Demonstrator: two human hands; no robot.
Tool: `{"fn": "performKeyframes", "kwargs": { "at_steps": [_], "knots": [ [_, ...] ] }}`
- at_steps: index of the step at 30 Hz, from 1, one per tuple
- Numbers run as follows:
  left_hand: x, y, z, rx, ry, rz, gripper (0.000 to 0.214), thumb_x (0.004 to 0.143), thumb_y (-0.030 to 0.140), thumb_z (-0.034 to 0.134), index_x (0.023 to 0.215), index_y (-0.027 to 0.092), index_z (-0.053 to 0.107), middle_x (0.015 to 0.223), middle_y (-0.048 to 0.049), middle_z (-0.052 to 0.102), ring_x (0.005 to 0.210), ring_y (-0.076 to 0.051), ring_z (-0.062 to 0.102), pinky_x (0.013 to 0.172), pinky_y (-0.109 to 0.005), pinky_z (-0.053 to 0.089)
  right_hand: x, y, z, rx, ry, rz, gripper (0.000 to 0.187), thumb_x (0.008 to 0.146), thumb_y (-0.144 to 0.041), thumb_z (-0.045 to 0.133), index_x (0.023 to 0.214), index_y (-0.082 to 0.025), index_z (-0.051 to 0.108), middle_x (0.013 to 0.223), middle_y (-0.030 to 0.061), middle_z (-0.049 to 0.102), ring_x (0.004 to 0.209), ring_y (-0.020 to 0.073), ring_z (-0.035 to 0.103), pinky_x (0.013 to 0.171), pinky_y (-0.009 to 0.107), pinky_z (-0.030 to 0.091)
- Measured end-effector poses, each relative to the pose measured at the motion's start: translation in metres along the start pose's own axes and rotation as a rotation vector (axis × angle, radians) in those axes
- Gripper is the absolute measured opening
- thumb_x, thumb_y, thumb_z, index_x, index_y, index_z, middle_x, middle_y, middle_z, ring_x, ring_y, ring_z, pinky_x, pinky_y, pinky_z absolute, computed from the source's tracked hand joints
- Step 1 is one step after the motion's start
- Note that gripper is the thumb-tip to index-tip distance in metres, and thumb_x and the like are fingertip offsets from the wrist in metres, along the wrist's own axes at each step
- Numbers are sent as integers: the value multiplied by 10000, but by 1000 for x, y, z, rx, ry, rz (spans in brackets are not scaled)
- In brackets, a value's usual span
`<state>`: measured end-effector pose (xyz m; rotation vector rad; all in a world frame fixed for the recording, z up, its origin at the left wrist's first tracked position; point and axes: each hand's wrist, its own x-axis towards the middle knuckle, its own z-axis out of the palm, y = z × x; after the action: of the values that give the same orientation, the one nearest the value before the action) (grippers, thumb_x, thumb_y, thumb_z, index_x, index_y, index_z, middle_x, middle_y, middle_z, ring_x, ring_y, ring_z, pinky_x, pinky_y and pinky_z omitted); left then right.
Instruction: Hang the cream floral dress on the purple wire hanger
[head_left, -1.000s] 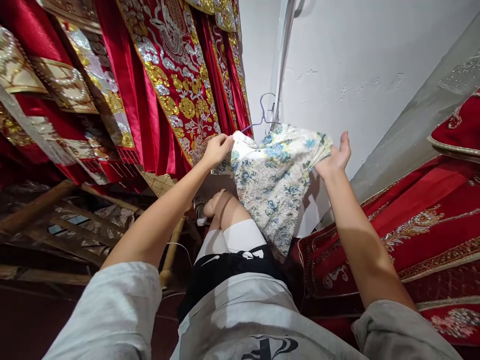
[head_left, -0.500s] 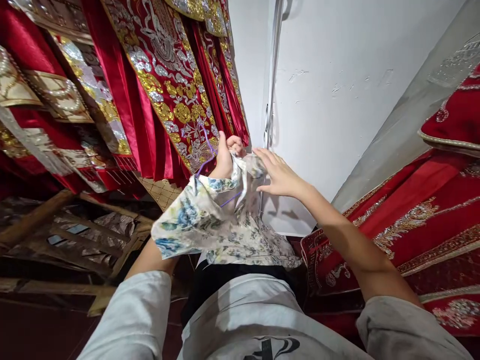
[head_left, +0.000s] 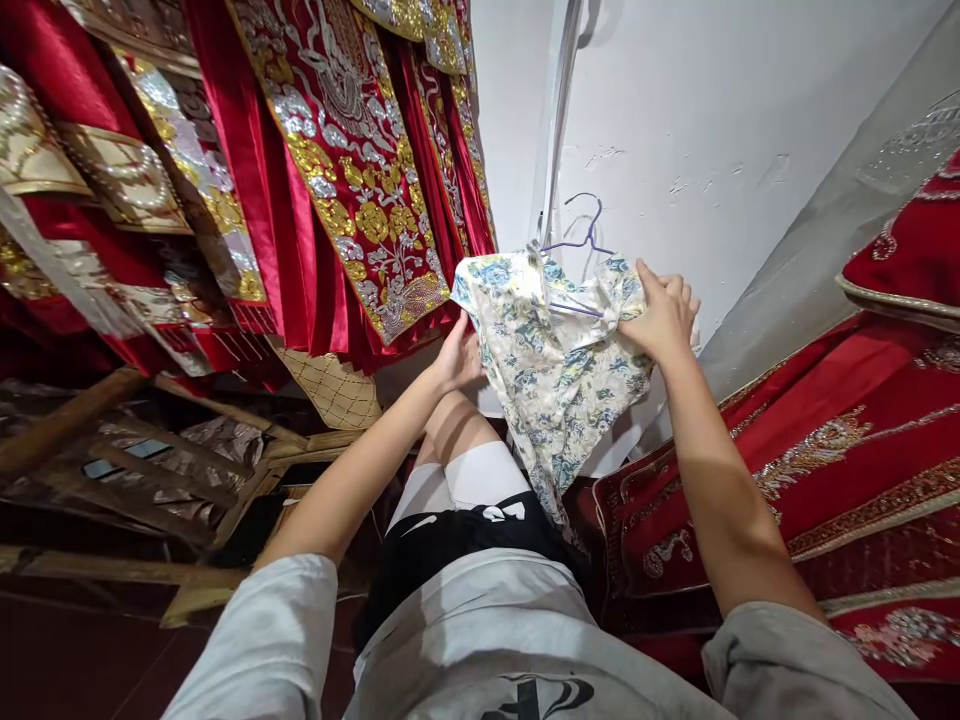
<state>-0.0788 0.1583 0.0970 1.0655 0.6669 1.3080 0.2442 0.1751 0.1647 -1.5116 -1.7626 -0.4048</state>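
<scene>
A white blouse (head_left: pixel 559 375) with a blue and green floral print hangs spread in front of me. The purple hanger (head_left: pixel 587 235) runs inside its neckline, with its hook standing up against the white wall. My right hand (head_left: pixel 664 310) is closed on the right shoulder, thumb in front and fingers curled behind the cloth. At the left sleeve edge is my left hand (head_left: pixel 463 355), thumb against the cloth and fingers partly hidden behind it. The lower part of the blouse narrows and hangs down near my black shorts.
Red costumes (head_left: pixel 360 170) with gold and silver embroidery hang at upper left. More red beaded garments (head_left: pixel 825 470) stand on the right. A wooden frame (head_left: pixel 82 430) is at lower left. A metal pole (head_left: pixel 559 120) runs along the white wall (head_left: pixel 697 110).
The blouse has gone from bunched up to spread out and farther forward. The hanger now stands upright in its neckline. My hands have parted, each moving to one side of the blouse.
</scene>
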Motion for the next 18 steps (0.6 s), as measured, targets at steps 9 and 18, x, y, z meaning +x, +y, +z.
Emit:
{"fn": "performKeyframes", "kwargs": {
  "at_steps": [9, 18],
  "knots": [
    [-32, -77, -2, 188, 257, -60, 356, 667, 354, 882, 927, 185, 709, 934, -127, 762, 1070, -325, 690, 926, -397, 513, -13, -39, 11, 236, -58, -234, 877, 712, -374, 798, 1513, -236, 467, 1464, 194, 452, 1361, 454, 379, 1107, 654, 259],
    [-68, -117, -1, 242, 374, -55, 454, 687, 406, 873, 1006, 150, 676, 965, -161, 759, 1121, -365, 652, 942, -439, 499, -116, -78, 73, 1118, -45, 395, 390, 852, -603, 603, 908, -220, 647, 833, 37, 662, 753, 193, 621, 711, 350, 527]
  ]
}}
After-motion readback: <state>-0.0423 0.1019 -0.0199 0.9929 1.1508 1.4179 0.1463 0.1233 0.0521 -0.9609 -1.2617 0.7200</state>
